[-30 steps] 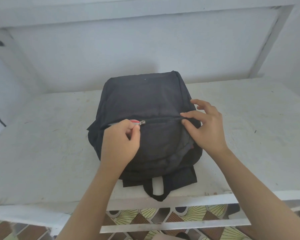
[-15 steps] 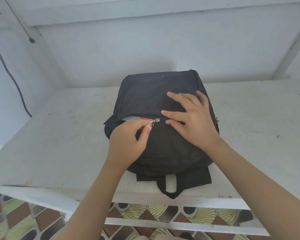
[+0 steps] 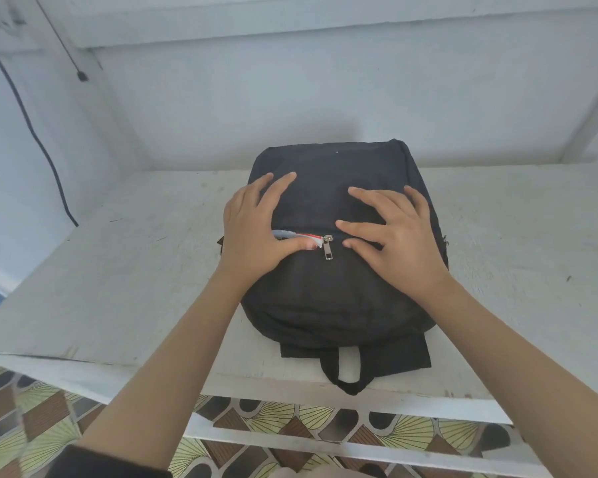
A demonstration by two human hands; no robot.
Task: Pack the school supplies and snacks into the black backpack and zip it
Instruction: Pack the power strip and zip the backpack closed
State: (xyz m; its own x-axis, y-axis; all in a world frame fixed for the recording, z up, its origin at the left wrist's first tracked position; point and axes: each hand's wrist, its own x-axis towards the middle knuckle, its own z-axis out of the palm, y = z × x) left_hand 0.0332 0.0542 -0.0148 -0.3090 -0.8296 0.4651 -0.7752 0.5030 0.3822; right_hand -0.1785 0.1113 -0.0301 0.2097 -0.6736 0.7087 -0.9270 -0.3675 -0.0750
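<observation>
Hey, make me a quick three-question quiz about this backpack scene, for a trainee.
1. True or false: the left hand pinches the zipper pull.
2. On the backpack, the right hand is: A flat, fingers spread; B a fist; C pinching the pull.
3. Fill in: the item peeking from the zip gap is red and ____.
Key: 1 false, the pull hangs free. 2 A. 3 white.

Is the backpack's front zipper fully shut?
Partly open: zipper pull sits mid-track; a red-and-white item shows in the gap left of it.
</observation>
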